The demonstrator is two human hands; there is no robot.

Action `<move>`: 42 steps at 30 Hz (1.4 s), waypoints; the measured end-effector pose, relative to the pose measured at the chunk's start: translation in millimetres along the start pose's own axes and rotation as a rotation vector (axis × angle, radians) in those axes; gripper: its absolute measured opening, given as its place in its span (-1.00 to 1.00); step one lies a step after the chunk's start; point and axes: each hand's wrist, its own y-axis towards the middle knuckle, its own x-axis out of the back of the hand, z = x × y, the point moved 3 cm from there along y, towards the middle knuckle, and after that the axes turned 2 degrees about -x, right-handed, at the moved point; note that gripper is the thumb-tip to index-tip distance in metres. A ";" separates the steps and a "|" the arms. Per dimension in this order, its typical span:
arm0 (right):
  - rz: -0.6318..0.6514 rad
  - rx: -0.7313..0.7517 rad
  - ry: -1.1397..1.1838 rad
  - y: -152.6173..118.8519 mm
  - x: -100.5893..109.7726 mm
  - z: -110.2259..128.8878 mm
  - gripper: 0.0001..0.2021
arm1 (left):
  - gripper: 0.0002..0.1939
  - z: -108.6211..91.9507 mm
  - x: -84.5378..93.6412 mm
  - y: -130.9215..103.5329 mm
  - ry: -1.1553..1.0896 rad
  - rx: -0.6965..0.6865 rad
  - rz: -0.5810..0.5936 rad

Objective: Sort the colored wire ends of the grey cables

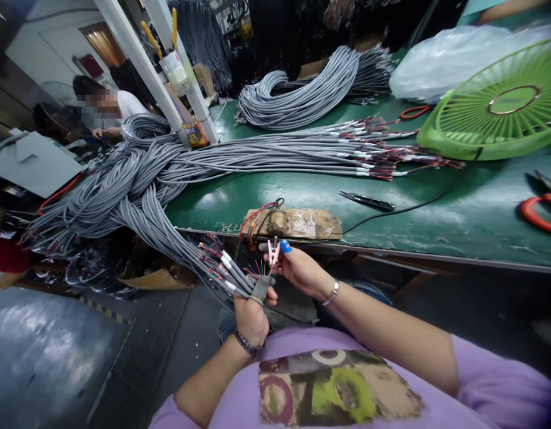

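A bundle of gray cables (242, 280) is held just off the front edge of the table (436, 232), its stripped, colored wire ends fanned upward. The cables are gripped close to their ends by the left hand (252, 319), whose grip is closed around them; a gray covering is worn on its thumb. Beside the wire ends, a small pink clip (274, 253) is pinched between the fingertips of the right hand (297, 271), on which a blue wrapping is seen. Just beyond the hands, a worn wooden block (309, 223) is set at the table edge. Farther back, black snips (367, 201) are laid on the green surface, and more gray cables are spread across it toward a green fan (494, 107). At the far left, a person (108, 107) is seen bent over.
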 end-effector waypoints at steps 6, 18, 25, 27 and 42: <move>-0.009 -0.133 0.200 3.2 -5.2 0.7 -0.73 | -0.70 4.5 -1.4 4.5 0.010 0.009 -0.023; 0.092 -0.229 0.102 -6.9 -0.7 0.0 -0.56 | -0.73 8.6 4.7 0.9 0.037 -0.019 -0.004; 0.231 -0.333 -0.304 -21.6 5.8 15.3 -0.63 | -0.68 15.2 14.2 -3.8 0.171 -0.040 0.067; 0.226 -0.292 -0.431 -21.2 5.1 19.9 -0.67 | -0.66 17.1 14.8 -4.2 0.205 -0.061 0.096; 0.334 -0.125 -0.646 -20.3 -7.1 26.3 -0.65 | -0.69 10.6 6.7 -3.9 0.264 0.062 0.346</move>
